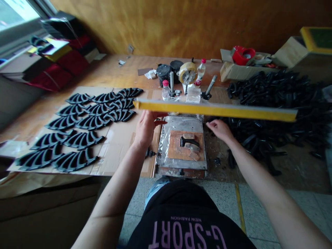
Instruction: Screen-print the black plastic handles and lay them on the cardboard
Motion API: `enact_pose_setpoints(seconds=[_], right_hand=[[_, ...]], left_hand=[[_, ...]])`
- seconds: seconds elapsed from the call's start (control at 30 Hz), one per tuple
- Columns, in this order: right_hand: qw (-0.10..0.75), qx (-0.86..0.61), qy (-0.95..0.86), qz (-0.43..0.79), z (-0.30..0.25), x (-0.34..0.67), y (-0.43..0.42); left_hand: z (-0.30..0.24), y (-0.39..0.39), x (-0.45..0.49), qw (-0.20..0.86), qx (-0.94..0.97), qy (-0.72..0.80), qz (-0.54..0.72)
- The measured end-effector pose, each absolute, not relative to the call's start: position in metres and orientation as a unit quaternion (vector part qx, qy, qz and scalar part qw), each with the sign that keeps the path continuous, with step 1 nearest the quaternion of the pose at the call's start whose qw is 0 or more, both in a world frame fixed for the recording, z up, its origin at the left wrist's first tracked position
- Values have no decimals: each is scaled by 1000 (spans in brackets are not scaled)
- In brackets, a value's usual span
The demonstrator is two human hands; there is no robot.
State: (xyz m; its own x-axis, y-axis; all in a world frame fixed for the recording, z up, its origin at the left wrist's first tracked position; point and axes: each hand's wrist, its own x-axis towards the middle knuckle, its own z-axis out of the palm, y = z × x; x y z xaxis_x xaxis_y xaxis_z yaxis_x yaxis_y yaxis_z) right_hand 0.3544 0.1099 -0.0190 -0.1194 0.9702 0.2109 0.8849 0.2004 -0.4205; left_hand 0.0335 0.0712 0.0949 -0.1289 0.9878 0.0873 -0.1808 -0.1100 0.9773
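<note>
Ok so from the hands out: the left grip [146, 128] is up against the underside of the long yellow-edged frame [215, 110], palm toward it, but the fingertips are hidden behind the bar, so I can't tell if it's really clamped on or just propping it. The right grip [220, 130] is open, fingers spread and holding nothing, hovering just past the right edge of the foil-wrapped plate [183, 164]. That plate sits right between the two hands, and the main thing, a black curved handle piece [190, 141], lies on the wooden pad [178, 147] in its middle. My guess is the pad sets the piece at a fixed spot under the frame, and the foil keeps the metal underneath clean. The frame looks held up by a pair of hinge clamps [171, 83] at the back of the counter [103, 74], which would explain why one hand can raise it. To the left, rows of black fan-shaped pieces [77, 138] lie flat on a sheet of cardboard [116, 145], nested tight to save room. To the right is a loose heap of black pieces [275, 114], within easy reach. Black tins [163, 74] and a tape roll [187, 72] sit at the back, out of the way.
</note>
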Motion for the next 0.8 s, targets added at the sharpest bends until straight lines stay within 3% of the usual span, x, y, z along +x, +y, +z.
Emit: enact_pose_setpoints(seconds=[0.13, 0.2, 0.27, 0.37, 0.47, 0.57, 0.67, 0.8], right_hand=[[100, -570, -807, 117, -55, 305, 65], [70, -596, -789, 128, -56, 279, 49], [94, -618, -767, 145, -48, 257, 34], [170, -523, -813, 193, -36, 239, 17], [166, -485, -829, 222, -33, 266, 12], [31, -653, -744, 141, -40, 338, 19], [-26, -696, -706, 127, -55, 408, 20], [-132, -718, -674, 113, -77, 439, 13]], left_hand=[[80, 65, 58, 494, 388, 458, 629], [53, 39, 73, 574, 335, 501, 554], [21, 7, 86, 691, 278, 530, 406], [-16, -28, 89, 742, 209, 531, 352], [-37, -38, 49, 667, 199, 585, 417], [-59, -45, -25, 514, 200, 700, 453], [-87, -58, -92, 441, 153, 788, 401], [-116, -58, -120, 425, 196, 838, 279]])
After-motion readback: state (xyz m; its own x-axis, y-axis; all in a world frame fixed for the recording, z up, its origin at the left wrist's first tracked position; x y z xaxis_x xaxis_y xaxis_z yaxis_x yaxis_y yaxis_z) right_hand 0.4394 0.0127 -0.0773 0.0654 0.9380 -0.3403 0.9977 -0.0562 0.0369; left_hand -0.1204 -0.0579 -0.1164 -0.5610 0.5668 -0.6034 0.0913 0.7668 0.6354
